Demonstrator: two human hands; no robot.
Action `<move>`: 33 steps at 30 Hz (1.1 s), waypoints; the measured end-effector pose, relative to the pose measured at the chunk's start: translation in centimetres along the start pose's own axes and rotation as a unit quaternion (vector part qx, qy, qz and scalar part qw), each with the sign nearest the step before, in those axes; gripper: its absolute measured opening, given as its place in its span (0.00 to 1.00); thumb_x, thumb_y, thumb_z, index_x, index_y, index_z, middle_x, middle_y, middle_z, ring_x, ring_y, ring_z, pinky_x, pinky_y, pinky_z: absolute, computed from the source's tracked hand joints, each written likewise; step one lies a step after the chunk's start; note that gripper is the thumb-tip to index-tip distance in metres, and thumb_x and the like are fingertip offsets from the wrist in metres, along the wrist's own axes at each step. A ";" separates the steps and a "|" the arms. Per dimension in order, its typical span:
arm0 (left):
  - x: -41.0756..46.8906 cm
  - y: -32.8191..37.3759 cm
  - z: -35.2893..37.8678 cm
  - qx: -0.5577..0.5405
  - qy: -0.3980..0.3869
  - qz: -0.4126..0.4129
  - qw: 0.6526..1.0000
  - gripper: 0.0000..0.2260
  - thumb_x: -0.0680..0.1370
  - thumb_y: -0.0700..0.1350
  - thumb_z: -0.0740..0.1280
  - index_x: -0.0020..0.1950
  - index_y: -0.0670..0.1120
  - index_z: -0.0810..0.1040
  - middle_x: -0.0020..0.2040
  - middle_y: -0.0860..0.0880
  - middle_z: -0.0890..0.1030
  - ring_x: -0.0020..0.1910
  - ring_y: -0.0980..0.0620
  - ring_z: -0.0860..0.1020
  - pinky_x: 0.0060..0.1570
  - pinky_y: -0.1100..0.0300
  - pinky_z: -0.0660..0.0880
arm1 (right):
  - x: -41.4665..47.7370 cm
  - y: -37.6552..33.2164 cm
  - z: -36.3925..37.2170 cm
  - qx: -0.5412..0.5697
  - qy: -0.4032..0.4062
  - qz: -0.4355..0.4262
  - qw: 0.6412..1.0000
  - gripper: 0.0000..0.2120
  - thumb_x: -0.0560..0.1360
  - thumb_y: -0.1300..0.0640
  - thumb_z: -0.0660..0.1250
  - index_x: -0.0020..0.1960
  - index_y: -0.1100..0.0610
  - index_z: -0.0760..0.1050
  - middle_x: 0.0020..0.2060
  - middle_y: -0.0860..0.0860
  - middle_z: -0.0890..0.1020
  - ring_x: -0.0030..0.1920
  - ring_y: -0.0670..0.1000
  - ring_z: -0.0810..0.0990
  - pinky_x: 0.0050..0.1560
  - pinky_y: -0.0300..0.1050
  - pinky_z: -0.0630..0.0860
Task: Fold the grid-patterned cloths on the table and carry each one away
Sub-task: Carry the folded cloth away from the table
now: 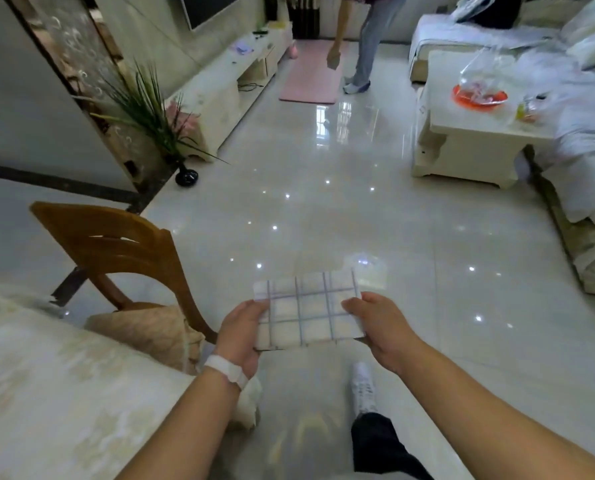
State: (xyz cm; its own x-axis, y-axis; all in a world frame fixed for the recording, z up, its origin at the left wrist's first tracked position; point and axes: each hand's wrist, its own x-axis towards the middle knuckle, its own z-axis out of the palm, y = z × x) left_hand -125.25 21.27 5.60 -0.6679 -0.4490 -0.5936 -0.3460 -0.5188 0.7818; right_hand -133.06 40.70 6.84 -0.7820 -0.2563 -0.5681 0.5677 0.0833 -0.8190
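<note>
White grid cloth (308,311) is folded small, and you hold it with your left hand (242,332) and right hand (375,322) gripping its side edges. Folding looks done; carrying it off remains, table (64,393) near left.

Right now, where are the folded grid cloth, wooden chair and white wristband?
folded grid cloth (306,315), head view, middle of top face.
wooden chair (123,256), head view, curved backrest.
white wristband (226,371), head view, strap on left wrist.

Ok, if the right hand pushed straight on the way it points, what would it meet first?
The folded grid cloth that the right hand grips by one edge; past that, probably the left hand on the opposite edge, though depth is unclear.
</note>
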 end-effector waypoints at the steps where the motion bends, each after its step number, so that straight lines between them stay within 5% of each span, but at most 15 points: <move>1: 1.3 0.3 0.8 0.003 0.007 -0.004 1.000 0.05 0.76 0.40 0.67 0.49 0.41 0.81 0.45 0.39 0.83 0.42 0.42 0.81 0.41 0.51 0.79 | 1.8 -0.6 -0.3 0.000 -0.001 0.006 1.000 0.04 0.75 0.65 0.65 0.44 0.60 0.78 0.38 0.57 0.80 0.37 0.53 0.79 0.35 0.43 0.76; 7: 8.0 2.8 7.6 0.010 0.042 -0.019 0.999 0.10 0.78 0.40 0.64 0.57 0.38 0.79 0.52 0.37 0.82 0.46 0.42 0.81 0.45 0.49 0.78 | 11.8 -5.9 -2.7 -0.020 -0.026 0.023 0.999 0.05 0.76 0.65 0.64 0.45 0.59 0.79 0.40 0.57 0.81 0.40 0.55 0.80 0.40 0.47 0.78; 12: 11.9 6.6 12.4 0.004 0.066 0.010 0.998 0.06 0.78 0.40 0.63 0.50 0.43 0.79 0.40 0.42 0.82 0.36 0.46 0.79 0.25 0.60 0.75 | 18.0 -11.2 -4.1 -0.053 -0.070 0.018 0.996 0.06 0.77 0.64 0.64 0.45 0.59 0.79 0.43 0.57 0.82 0.44 0.57 0.81 0.49 0.55 0.79; 15: 13.5 8.2 13.9 -0.005 0.094 0.021 0.995 0.07 0.78 0.40 0.63 0.53 0.42 0.79 0.48 0.39 0.81 0.42 0.43 0.79 0.35 0.55 0.78 | 20.8 -13.6 -3.8 -0.086 -0.094 0.015 0.992 0.06 0.77 0.64 0.64 0.46 0.58 0.80 0.46 0.60 0.83 0.47 0.59 0.82 0.54 0.59 0.79; 20: 16.0 10.7 14.7 -0.037 0.132 0.036 0.990 0.09 0.78 0.39 0.63 0.57 0.38 0.77 0.53 0.36 0.80 0.46 0.42 0.79 0.43 0.52 0.78 | 24.6 -16.7 -1.6 -0.087 -0.128 0.012 0.988 0.07 0.77 0.65 0.63 0.46 0.59 0.80 0.43 0.57 0.83 0.42 0.55 0.81 0.44 0.49 0.79; 24: 18.6 12.3 13.3 -0.067 0.156 0.039 0.985 0.12 0.78 0.39 0.63 0.60 0.38 0.76 0.53 0.37 0.80 0.49 0.41 0.79 0.47 0.50 0.77 | 27.9 -18.2 1.5 -0.099 -0.150 0.017 0.983 0.06 0.76 0.64 0.64 0.47 0.60 0.80 0.44 0.58 0.82 0.45 0.56 0.81 0.47 0.52 0.79; 33: 27.5 18.1 7.7 -0.128 0.192 0.062 0.971 0.05 0.77 0.38 0.64 0.49 0.42 0.79 0.43 0.41 0.81 0.36 0.47 0.80 0.34 0.57 0.77 | 34.8 -21.8 12.0 -0.153 -0.177 0.008 0.972 0.06 0.76 0.64 0.64 0.43 0.60 0.79 0.39 0.57 0.80 0.41 0.56 0.79 0.43 0.50 0.77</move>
State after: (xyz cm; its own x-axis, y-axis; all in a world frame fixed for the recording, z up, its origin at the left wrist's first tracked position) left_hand -154.94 5.12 4.84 -0.3822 -0.7317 -0.5644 -0.0705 -0.5859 0.8073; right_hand -169.59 18.35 5.87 -0.6046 -0.5637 -0.5627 0.4336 0.3597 -0.8262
